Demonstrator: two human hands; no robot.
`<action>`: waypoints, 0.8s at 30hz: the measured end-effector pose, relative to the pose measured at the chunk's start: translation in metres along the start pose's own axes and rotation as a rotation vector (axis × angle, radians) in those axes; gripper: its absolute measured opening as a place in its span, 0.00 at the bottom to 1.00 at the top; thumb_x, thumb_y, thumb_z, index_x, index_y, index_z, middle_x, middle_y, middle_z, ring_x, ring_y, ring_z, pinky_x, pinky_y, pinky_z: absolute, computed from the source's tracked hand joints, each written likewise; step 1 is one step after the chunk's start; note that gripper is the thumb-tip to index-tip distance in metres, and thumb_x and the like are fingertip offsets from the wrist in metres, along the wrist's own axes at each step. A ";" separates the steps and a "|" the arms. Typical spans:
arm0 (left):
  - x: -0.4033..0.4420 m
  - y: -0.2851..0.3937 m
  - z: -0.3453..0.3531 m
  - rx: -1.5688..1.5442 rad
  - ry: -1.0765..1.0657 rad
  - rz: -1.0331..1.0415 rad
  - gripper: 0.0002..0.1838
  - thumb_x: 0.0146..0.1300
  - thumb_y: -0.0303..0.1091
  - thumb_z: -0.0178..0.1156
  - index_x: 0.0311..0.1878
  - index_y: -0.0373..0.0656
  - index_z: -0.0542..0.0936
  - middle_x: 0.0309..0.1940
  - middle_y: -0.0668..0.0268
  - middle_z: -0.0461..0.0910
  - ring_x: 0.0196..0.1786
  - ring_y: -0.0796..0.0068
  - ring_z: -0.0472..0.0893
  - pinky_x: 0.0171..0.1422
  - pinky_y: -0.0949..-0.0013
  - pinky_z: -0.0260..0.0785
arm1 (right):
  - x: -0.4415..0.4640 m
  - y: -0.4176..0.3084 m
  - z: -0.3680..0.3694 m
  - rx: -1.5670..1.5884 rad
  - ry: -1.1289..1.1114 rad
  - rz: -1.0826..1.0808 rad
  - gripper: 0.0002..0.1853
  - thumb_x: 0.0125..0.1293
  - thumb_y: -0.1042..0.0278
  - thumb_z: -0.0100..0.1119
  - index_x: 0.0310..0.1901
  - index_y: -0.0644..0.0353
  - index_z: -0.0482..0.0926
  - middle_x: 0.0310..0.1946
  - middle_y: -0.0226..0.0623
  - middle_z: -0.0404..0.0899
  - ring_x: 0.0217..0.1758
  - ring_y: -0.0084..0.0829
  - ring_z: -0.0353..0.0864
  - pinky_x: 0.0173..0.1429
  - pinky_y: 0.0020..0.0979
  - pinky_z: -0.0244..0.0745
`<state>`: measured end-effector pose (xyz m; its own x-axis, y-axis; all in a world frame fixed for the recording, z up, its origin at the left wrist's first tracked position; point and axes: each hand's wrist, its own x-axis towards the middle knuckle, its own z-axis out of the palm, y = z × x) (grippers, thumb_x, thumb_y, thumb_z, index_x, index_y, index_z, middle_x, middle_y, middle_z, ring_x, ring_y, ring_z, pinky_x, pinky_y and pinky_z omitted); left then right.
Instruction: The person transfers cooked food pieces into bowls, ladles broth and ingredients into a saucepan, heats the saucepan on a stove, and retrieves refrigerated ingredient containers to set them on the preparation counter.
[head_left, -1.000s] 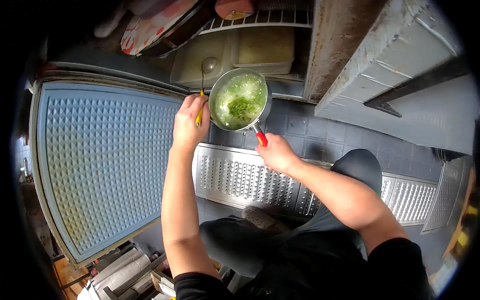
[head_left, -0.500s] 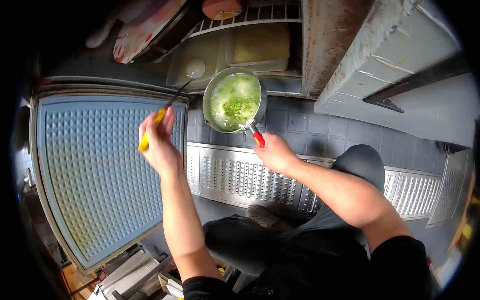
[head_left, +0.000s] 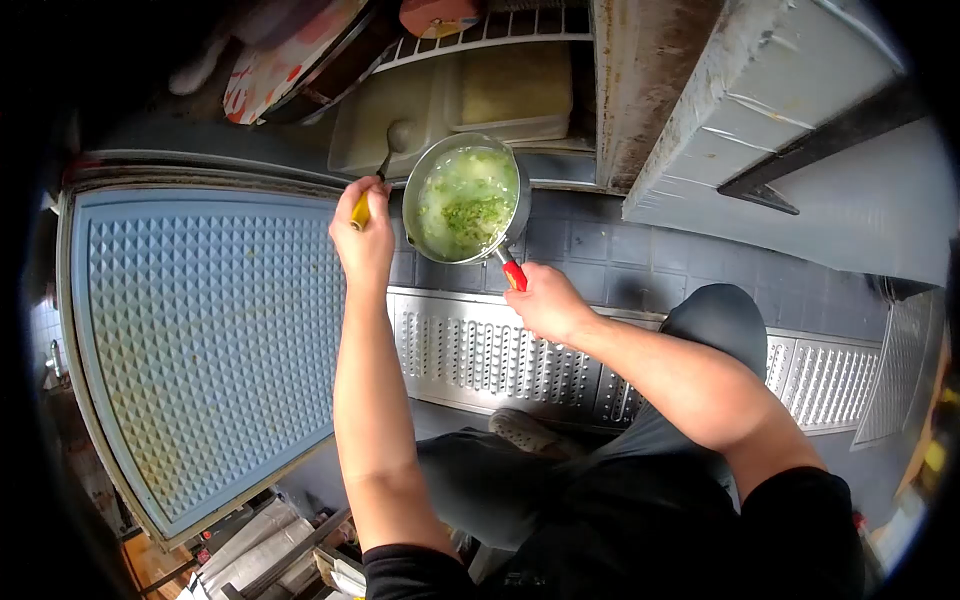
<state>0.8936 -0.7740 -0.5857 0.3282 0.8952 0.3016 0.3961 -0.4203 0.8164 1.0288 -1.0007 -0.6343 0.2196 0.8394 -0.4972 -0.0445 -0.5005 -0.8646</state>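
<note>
- Change: left hand (head_left: 365,245) has moved up and in towards the pot (head_left: 523,205); ladle (head_left: 400,135) now stands steeper. Bowl end is at the left tub (head_left: 362,122), outside the pot, so no stirring at this instant.
- Left grip: fingers closed round the yellow handle (head_left: 360,211), no gap seen. Thumb side partly hidden.
- Right grip: right hand (head_left: 550,302) closed on the red handle (head_left: 514,276), the pot's only visible support.
- Pot: held in the air, just beside the front edge of the cabinet (head_left: 572,172), above the tiles (head_left: 620,250). Open side up; any slight tilt can't be told.
- In pot: pale, cloudy liquid, chopped greens (head_left: 475,214) gathered mostly on the handle side. Liquid looks free to slosh, my read.
- Ladle: bowl over or in the left tub; contact and load can't be told.
- Right tub (head_left: 548,127): beside the left one, pale contents, under the wire rack (head_left: 480,44).
- Door (head_left: 215,340): open, ribbed blue inner face up, left of the left forearm.
- Floor: metal grating (head_left: 470,350) nearer the body, shoe (head_left: 520,430) at its near edge.
</note>
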 end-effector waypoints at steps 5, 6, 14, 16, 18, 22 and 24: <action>0.012 0.020 -0.009 -0.587 0.313 -0.254 0.12 0.75 0.30 0.52 0.50 0.28 0.74 0.45 0.50 0.81 0.47 0.57 0.87 0.54 0.64 0.84 | 0.000 0.000 0.000 -0.068 0.013 0.017 0.10 0.64 0.67 0.57 0.39 0.66 0.76 0.29 0.51 0.81 0.35 0.48 0.84 0.43 0.47 0.76; 0.010 0.024 -0.017 -0.609 0.335 -0.253 0.13 0.75 0.30 0.51 0.50 0.27 0.74 0.45 0.50 0.80 0.48 0.55 0.87 0.55 0.63 0.84 | 0.000 0.000 -0.001 -0.072 0.015 0.010 0.10 0.64 0.67 0.57 0.39 0.66 0.76 0.29 0.51 0.81 0.35 0.49 0.84 0.43 0.47 0.76; -0.053 0.074 -0.048 -0.265 0.129 -0.020 0.11 0.75 0.28 0.51 0.51 0.31 0.78 0.48 0.50 0.83 0.53 0.56 0.86 0.61 0.61 0.80 | -0.001 -0.004 -0.005 -0.060 0.005 0.000 0.09 0.65 0.67 0.57 0.39 0.66 0.76 0.27 0.49 0.81 0.25 0.45 0.83 0.36 0.45 0.78; -0.047 0.046 -0.043 0.224 0.000 0.263 0.09 0.69 0.20 0.57 0.49 0.35 0.82 0.47 0.54 0.85 0.50 0.60 0.86 0.57 0.62 0.78 | -0.002 -0.005 -0.005 0.018 -0.031 0.055 0.10 0.65 0.67 0.57 0.39 0.66 0.76 0.27 0.49 0.81 0.25 0.44 0.83 0.35 0.44 0.78; -0.032 0.047 -0.031 0.420 -0.066 0.499 0.11 0.64 0.21 0.61 0.49 0.36 0.82 0.44 0.52 0.84 0.47 0.53 0.85 0.55 0.60 0.77 | -0.007 -0.013 -0.008 0.058 -0.058 0.113 0.10 0.65 0.66 0.57 0.40 0.66 0.77 0.29 0.50 0.82 0.28 0.45 0.84 0.37 0.45 0.79; -0.009 0.027 -0.005 0.386 -0.078 0.383 0.09 0.67 0.23 0.59 0.48 0.34 0.82 0.43 0.54 0.85 0.45 0.57 0.86 0.54 0.62 0.78 | -0.002 0.003 0.000 -0.063 0.027 0.013 0.11 0.64 0.66 0.58 0.40 0.67 0.77 0.30 0.51 0.82 0.29 0.46 0.85 0.38 0.45 0.79; 0.000 0.009 0.007 0.054 0.007 0.089 0.08 0.70 0.25 0.57 0.49 0.32 0.81 0.43 0.56 0.85 0.44 0.63 0.86 0.53 0.65 0.79 | -0.006 -0.001 -0.003 -0.045 0.005 0.052 0.11 0.64 0.65 0.59 0.40 0.67 0.78 0.31 0.52 0.83 0.32 0.47 0.85 0.41 0.46 0.79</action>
<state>0.9035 -0.7786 -0.5823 0.3581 0.8551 0.3750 0.4118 -0.5051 0.7585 1.0302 -1.0060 -0.6303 0.2226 0.8110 -0.5411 -0.0125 -0.5526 -0.8334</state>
